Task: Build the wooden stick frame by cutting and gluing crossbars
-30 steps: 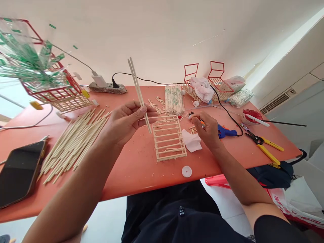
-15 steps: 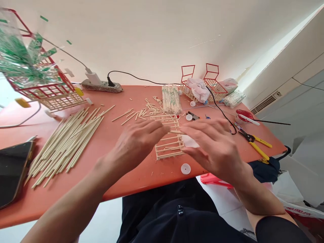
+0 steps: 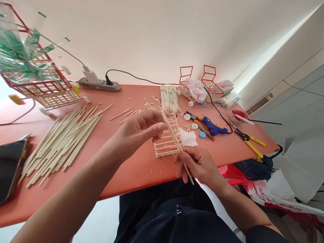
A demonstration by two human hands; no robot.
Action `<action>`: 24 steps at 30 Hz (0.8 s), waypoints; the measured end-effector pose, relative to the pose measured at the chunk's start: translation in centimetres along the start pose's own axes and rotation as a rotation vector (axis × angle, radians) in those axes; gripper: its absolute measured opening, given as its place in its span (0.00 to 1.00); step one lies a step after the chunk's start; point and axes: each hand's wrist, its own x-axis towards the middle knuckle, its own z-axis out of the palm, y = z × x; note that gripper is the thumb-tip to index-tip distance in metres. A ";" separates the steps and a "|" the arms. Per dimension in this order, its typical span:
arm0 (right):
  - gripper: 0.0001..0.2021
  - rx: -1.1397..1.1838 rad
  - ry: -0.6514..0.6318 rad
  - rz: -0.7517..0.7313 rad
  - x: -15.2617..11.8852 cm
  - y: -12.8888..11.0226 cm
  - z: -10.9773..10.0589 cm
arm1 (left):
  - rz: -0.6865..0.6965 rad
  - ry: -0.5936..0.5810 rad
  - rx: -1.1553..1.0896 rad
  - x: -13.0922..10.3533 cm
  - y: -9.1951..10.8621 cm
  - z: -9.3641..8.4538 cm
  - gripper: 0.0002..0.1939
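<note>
My right hand (image 3: 196, 163) is closed round the lower part of a few thin wooden sticks (image 3: 174, 135), which slant up to the left. My left hand (image 3: 144, 130) is beside their upper end, thumb and fingers apart, holding nothing that I can see. Below the sticks, a small wooden stick frame (image 3: 165, 154) with crossbars lies on the orange table (image 3: 131, 172). A white piece of paper (image 3: 188, 137) sits at the frame's right side.
Long sticks (image 3: 63, 141) and a phone (image 3: 12, 168) lie left. A blue glue gun (image 3: 214, 126), pliers (image 3: 199, 125) and yellow-handled cutters (image 3: 249, 141) are right. Behind stand stick baskets (image 3: 187, 89), a stick pack (image 3: 169, 98) and a power strip (image 3: 111, 86).
The sticks have turned from nearly level to steeply slanted. My left fingers have opened away from them, and my right hand has moved down and left, uncovering the glue gun.
</note>
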 end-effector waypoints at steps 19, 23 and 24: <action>0.21 -0.005 -0.029 0.097 -1.8 2.9 0.8 | -0.344 -0.090 -0.129 0.3 -1.2 1.3 0.19; 0.23 0.064 -0.015 0.105 -1.8 2.6 0.2 | -0.318 -0.029 -0.023 0.3 -0.5 0.5 0.17; 0.24 0.061 0.015 0.095 -1.7 2.5 0.0 | -0.306 0.033 -0.022 0.4 -0.2 0.2 0.16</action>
